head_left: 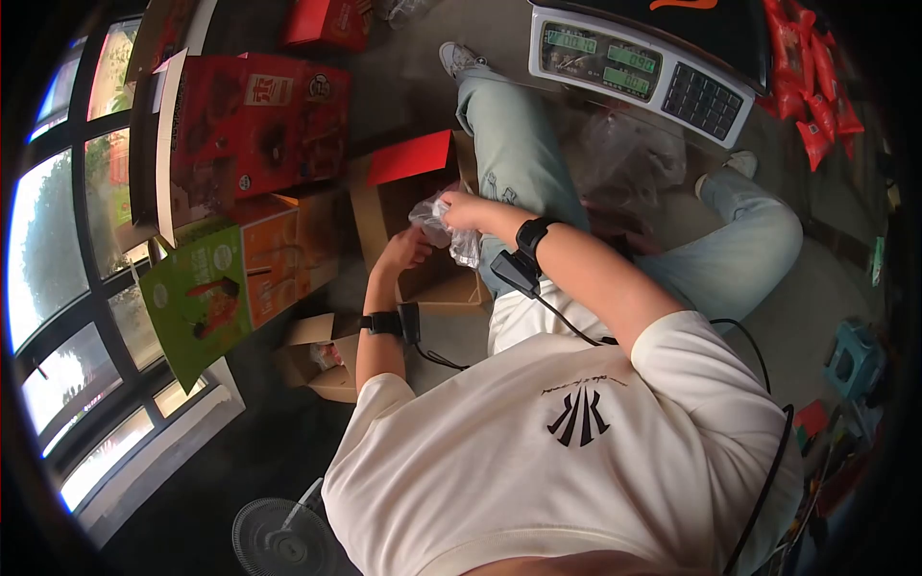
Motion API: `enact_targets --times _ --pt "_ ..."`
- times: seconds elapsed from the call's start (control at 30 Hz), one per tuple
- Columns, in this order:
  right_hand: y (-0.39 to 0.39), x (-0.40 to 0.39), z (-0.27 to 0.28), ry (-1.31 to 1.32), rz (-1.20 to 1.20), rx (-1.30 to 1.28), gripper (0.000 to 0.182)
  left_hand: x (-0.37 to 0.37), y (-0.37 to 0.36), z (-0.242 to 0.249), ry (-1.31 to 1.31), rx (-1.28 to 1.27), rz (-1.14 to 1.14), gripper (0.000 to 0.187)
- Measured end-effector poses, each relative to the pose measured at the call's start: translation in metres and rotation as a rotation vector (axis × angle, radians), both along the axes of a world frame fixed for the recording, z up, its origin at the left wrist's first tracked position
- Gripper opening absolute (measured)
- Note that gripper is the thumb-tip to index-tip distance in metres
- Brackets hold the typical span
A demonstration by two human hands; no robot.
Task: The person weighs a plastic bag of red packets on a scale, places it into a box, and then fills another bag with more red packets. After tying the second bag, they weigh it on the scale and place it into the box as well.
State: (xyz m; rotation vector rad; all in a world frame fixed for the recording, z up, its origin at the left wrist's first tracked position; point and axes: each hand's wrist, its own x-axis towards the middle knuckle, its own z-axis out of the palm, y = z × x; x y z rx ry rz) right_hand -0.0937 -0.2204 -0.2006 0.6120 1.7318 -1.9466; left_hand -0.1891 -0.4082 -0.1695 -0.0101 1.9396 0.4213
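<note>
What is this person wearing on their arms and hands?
Both hands are bare, no gloves. The left hand and the right hand each have a black band at the wrist carrying a small black box, with a thin black cable trailing back toward the body. Short white sleeves of a T-shirt end above the elbows.

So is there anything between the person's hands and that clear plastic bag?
Nothing visible. The right hand already grips the plastic bag from above, and the left hand touches it from below, over the open cardboard box.
</note>
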Motion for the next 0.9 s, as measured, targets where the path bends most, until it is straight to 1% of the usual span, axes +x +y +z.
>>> enact_targets --times 0.03,0.07,0.1,0.13,0.17,0.2,0.23,0.27,0.3,0.33,0.37,0.4,0.43,0.47,0.5,0.53,0.57,0.6,0.63,0.7,0.77,0.8,0.83,0.87,0.9 --pt "-0.002 0.001 0.000 0.061 0.055 -0.054 0.035 -0.002 -0.004 0.000 0.003 -0.009 -0.003 0.071" --pt "-0.003 0.002 0.001 0.123 0.107 -0.107 0.033 0.000 0.002 0.009 -0.123 0.044 0.246 0.073" --pt "-0.004 0.005 0.005 0.126 0.097 -0.116 0.033 0.004 0.008 0.016 -0.250 0.096 0.491 0.075" --pt "-0.003 0.007 0.009 0.159 0.165 -0.117 0.031 0.011 0.018 0.019 -0.253 0.074 0.577 0.063" --pt "-0.001 0.007 0.012 0.194 0.236 -0.114 0.029 0.011 0.010 0.004 -0.246 0.070 0.566 0.063" --pt "-0.004 0.004 0.003 0.186 0.254 -0.205 0.029 0.009 -0.010 -0.024 -0.064 0.308 0.101 0.053" --pt "-0.008 0.002 0.000 0.194 0.246 -0.208 0.029 0.006 -0.018 -0.039 0.118 0.532 -0.372 0.044" --pt "-0.010 0.001 -0.002 0.211 0.222 -0.161 0.032 0.005 -0.005 -0.032 -0.186 0.362 0.369 0.025" --pt "-0.010 0.002 -0.004 0.224 0.197 -0.114 0.035 0.005 0.005 -0.012 -0.187 0.356 0.358 0.025" --pt "-0.009 0.001 -0.001 0.170 0.165 -0.136 0.049 0.006 0.013 0.011 0.028 0.429 0.192 0.020" --pt "-0.006 0.003 0.006 0.170 0.161 -0.140 0.049 0.004 0.015 0.026 0.244 0.497 0.027 0.017" --pt "-0.004 0.005 0.012 0.108 0.082 -0.061 0.053 -0.012 0.018 0.024 0.094 0.392 0.342 0.016" --pt "-0.003 0.005 0.018 0.048 0.005 0.017 0.057 -0.019 0.008 0.031 0.156 0.256 0.331 0.017" --pt "-0.005 0.002 0.014 0.002 -0.053 0.040 0.068 -0.024 0.003 0.038 0.218 0.214 0.297 0.018" --pt "-0.008 0.001 0.010 0.006 -0.053 0.037 0.068 -0.028 -0.002 0.045 0.279 0.171 0.262 0.018" --pt "-0.011 -0.001 0.005 -0.020 -0.136 0.030 0.069 -0.030 -0.007 0.051 0.283 0.169 0.260 0.018" --pt "-0.012 -0.003 0.004 -0.047 -0.221 0.022 0.070 -0.028 -0.008 0.065 0.364 0.145 0.190 0.018" --pt "-0.010 -0.002 0.006 -0.054 -0.218 0.005 0.072 -0.025 -0.005 0.080 0.442 0.122 0.118 0.018" --pt "-0.009 -0.003 0.007 -0.054 -0.222 0.002 0.072 -0.023 -0.004 0.096 0.442 0.120 0.114 0.018" --pt "-0.008 -0.003 0.010 -0.066 -0.249 -0.012 0.072 -0.013 0.010 0.136 0.429 0.255 -0.006 0.021" --pt "-0.005 -0.010 0.002 -0.069 -0.222 -0.006 0.072 0.010 0.044 0.183 0.403 0.450 -0.064 0.023" --pt "-0.003 -0.021 -0.014 -0.025 -0.047 -0.169 0.075 0.013 0.046 0.195 0.345 0.549 -0.093 0.017" --pt "-0.002 -0.027 -0.022 0.019 0.128 -0.328 0.079 0.024 0.062 0.211 0.348 0.553 -0.087 0.017" --pt "-0.006 -0.029 -0.011 0.036 0.005 -0.389 0.078 0.040 0.088 0.230 0.371 0.712 -0.166 0.017" --pt "0.004 -0.022 0.007 0.038 0.005 -0.380 0.078 0.049 0.105 0.240 0.392 0.869 -0.249 0.020"
